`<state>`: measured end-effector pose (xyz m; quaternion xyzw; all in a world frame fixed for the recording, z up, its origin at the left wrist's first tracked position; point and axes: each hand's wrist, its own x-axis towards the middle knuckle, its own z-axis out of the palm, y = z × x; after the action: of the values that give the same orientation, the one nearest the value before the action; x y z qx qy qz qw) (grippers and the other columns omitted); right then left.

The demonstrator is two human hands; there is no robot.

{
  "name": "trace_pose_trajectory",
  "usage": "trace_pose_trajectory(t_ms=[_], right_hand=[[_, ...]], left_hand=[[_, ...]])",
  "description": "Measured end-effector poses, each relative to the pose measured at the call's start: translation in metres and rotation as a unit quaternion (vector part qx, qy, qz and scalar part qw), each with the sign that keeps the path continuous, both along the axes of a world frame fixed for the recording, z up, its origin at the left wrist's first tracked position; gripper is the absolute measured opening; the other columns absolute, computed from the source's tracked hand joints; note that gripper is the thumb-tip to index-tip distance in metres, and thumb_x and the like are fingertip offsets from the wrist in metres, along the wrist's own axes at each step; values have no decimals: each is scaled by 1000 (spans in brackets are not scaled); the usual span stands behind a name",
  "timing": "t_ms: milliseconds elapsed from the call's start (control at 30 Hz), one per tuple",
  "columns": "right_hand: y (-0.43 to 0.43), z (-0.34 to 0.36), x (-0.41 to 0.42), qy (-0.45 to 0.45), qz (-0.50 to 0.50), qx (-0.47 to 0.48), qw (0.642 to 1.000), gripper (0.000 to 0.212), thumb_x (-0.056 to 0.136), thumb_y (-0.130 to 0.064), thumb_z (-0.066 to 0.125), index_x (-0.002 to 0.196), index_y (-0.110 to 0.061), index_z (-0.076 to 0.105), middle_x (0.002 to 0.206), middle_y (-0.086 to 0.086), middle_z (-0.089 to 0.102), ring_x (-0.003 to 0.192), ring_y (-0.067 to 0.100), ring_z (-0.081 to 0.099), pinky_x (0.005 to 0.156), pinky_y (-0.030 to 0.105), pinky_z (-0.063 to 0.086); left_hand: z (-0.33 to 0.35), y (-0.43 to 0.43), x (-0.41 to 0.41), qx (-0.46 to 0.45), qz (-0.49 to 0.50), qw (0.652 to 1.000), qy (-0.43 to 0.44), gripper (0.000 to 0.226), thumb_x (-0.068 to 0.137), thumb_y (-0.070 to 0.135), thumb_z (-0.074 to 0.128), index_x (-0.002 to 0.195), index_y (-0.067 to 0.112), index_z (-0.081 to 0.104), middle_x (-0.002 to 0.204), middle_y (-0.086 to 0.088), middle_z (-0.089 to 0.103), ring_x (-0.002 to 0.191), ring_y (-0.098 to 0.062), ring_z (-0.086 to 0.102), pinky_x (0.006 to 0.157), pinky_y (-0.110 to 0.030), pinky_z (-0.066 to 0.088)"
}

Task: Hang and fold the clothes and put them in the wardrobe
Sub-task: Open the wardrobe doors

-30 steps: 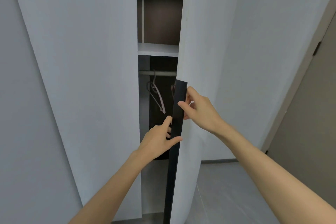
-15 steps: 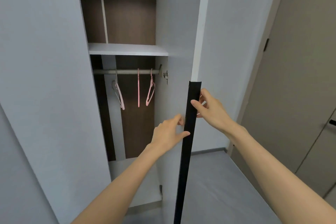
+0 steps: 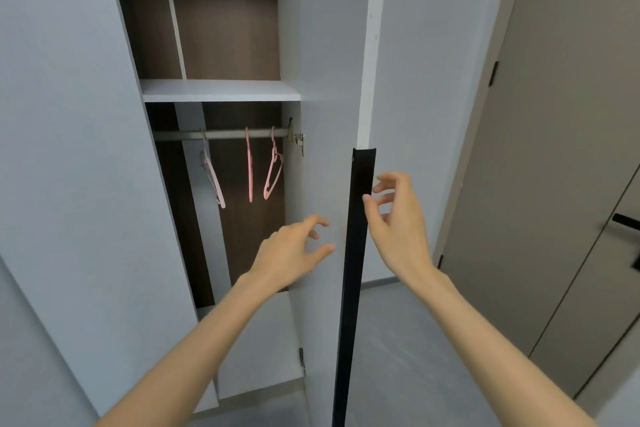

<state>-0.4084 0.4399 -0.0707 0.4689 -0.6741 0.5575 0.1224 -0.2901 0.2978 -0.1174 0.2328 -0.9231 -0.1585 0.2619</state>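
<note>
The wardrobe stands open in front of me, its right door swung out edge-on with a long black handle strip on its edge. Inside, a metal rail carries three pink hangers under a white shelf. My left hand hovers just left of the strip, fingers loosely spread, touching nothing. My right hand hovers just right of the strip, fingers relaxed and off it. No clothes are in view.
The left wardrobe door stands open on the left. A grey room door with a black handle is at the right. Grey floor lies below the door.
The right door has swung further open, showing the rail and hangers. Both hands have let go of the black handle strip and moved slightly away from it.
</note>
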Motion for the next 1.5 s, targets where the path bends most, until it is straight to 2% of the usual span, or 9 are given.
trace_pose_trajectory(t_ms=[200, 367, 567, 667, 733, 800, 1100, 1267, 1500], right_hand=[[-18, 1, 34, 19, 102, 42, 994, 18, 95, -20, 52, 113, -23, 50, 91, -12, 56, 80, 5, 57, 66, 17, 49], [-93, 3, 60, 12, 171, 109, 979, 18, 95, -18, 53, 111, -25, 51, 94, -12, 59, 82, 1, 57, 64, 9, 44], [-221, -7, 90, 30, 198, 131, 971, 20, 95, -18, 53, 113, -24, 54, 98, -13, 60, 79, -3, 58, 64, 6, 45], [-292, -7, 102, 20, 214, 128, 968, 26, 95, -18, 53, 121, -22, 53, 114, -8, 60, 86, 2, 60, 77, 16, 53], [-337, -3, 110, -3, 216, 125, 968, 30, 95, -19, 54, 125, -23, 52, 122, -6, 58, 91, 2, 57, 78, 21, 55], [-378, 3, 116, -18, 214, 122, 969, 33, 95, -21, 54, 128, -24, 50, 126, -6, 55, 90, -1, 53, 71, 11, 49], [-505, 25, 120, -39, 277, 96, 955, 52, 96, -27, 53, 144, -21, 36, 143, -5, 46, 123, 6, 47, 96, 20, 39], [-540, 30, 116, -37, 301, 54, 951, 40, 95, -24, 56, 133, -13, 50, 102, -18, 59, 86, -21, 55, 65, -4, 40], [-546, 31, 107, 25, 300, 52, 952, 35, 93, -31, 58, 122, -13, 52, 94, -9, 59, 75, -1, 57, 61, 3, 43]], left_hand=[[10, -41, 66, -16, 139, 990, 25, 32, 92, 42, 54, 122, 33, 51, 111, 11, 64, 96, -7, 61, 72, -18, 45], [15, -96, 124, -9, 268, 963, 20, 39, 95, 40, 48, 130, 24, 47, 126, 2, 59, 109, -18, 60, 85, -30, 49], [5, -181, 165, -19, 346, 938, 20, 65, 95, 41, 47, 149, 17, 20, 151, -10, 29, 134, -30, 35, 103, -42, 39], [0, -229, 167, -14, 367, 930, 13, 80, 92, 48, 48, 151, 22, 1, 159, -9, 5, 145, -32, 13, 112, -44, 27], [-2, -261, 164, -13, 374, 927, 9, 89, 90, 52, 50, 150, 24, -10, 159, -8, -7, 146, -33, 1, 114, -46, 22], [-2, -289, 161, -13, 373, 928, 2, 97, 88, 55, 51, 147, 25, -19, 158, -8, -16, 145, -35, -7, 115, -47, 19], [-7, -372, 132, -17, 383, 924, -11, 109, 81, 65, 53, 128, 35, -41, 150, -7, -36, 142, -36, -22, 116, -54, 11], [-22, -392, 109, -5, 425, 905, 12, 123, 72, 76, 51, 131, 27, -44, 140, -6, -50, 138, -37, -30, 116, -57, 4], [-32, -398, 95, -42, 466, 878, 106, 120, 72, 64, 64, 142, 31, -27, 152, -4, -26, 143, -34, -15, 114, -58, 12]])
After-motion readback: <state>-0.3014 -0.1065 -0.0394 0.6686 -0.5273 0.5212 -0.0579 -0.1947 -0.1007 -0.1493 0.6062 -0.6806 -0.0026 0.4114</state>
